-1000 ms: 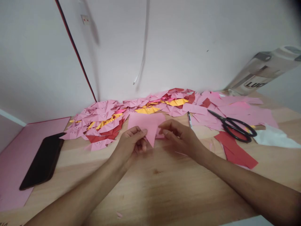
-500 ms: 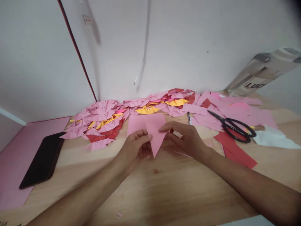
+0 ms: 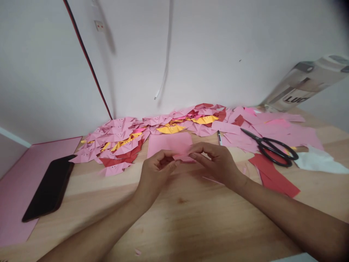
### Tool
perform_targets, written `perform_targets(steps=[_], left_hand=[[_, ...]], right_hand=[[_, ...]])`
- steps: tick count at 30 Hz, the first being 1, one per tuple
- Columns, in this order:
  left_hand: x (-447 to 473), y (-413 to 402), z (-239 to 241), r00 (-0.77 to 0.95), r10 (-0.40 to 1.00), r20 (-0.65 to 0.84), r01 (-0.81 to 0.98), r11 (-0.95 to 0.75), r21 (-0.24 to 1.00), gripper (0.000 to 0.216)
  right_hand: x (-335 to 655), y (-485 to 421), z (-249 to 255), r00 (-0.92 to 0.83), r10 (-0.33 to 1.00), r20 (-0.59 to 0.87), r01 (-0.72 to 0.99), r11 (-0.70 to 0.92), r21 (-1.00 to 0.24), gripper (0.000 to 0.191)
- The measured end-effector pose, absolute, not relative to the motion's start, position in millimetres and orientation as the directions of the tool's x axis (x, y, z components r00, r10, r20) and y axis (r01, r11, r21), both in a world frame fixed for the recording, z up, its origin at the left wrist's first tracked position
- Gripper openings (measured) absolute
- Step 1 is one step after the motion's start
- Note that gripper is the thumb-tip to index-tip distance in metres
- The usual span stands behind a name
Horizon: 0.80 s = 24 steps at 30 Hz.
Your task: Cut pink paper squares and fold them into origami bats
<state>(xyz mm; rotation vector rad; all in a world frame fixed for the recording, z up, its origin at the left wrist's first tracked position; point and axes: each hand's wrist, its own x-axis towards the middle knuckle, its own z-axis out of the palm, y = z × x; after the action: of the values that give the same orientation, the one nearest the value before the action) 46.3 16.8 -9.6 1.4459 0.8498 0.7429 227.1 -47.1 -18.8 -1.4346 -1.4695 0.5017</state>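
Between my two hands is a folded piece of pink paper (image 3: 182,150), partly smeared by motion, its edge nearly level toward me. My left hand (image 3: 159,168) pinches its left end between thumb and fingers. On the other end, the thumb and fingertips of my right hand (image 3: 215,158) are closed too. Beneath and behind it, a pink square sheet (image 3: 160,142) lies flat on the wooden table. Just beyond are folded paper pieces with small dots, among them a yellow one (image 3: 171,128).
A heap of folded pink, red and yellow papers (image 3: 117,127) lines the wall. Black-handled scissors (image 3: 272,147), red paper (image 3: 275,174), a pen (image 3: 219,138) and white tissue (image 3: 317,160) lie to the right. On the left rests a black phone (image 3: 50,187). A bottle (image 3: 297,85) leans at back right.
The pink paper has turned from a downward-pointing triangle to a flatter, edge-on shape. My left hand has rotated, its thumb now along the near edge; my right hand has shifted slightly.
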Motion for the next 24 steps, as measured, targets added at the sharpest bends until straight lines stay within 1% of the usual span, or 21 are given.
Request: perform_targets(steps=[4,9,14,19,24], left_hand=[[46.0,15.3,-9.7,0.497,0.867,-0.036,0.094,-0.012,0.995,0.013],[49.3,10.5,-6.4,0.485,0.867,-0.113,0.046,0.104,0.993,0.012],[51.2,7.6,-4.2,0.473,0.868,-0.152,0.047,0.147,0.988,0.011],[52.0,7.6,-6.4,0.475,0.865,-0.159,0.058,0.15,0.987,0.012],[53.2,7.2,-6.1,0.477,0.87,-0.124,0.072,0.101,0.992,0.013]], right_hand=[[225.2,-45.9,-19.5,0.197,0.918,0.343,0.464,0.221,-0.858,0.016],[223.9,-44.9,-21.1,0.19,0.932,0.31,0.403,0.214,-0.89,0.019],[223.4,-45.8,-20.7,0.185,0.943,0.278,0.419,0.18,-0.89,0.02],[223.7,-46.4,-20.9,0.179,0.946,0.271,0.429,0.173,-0.886,0.019],[222.5,-46.2,-21.7,0.186,0.946,0.266,0.423,0.167,-0.891,0.019]])
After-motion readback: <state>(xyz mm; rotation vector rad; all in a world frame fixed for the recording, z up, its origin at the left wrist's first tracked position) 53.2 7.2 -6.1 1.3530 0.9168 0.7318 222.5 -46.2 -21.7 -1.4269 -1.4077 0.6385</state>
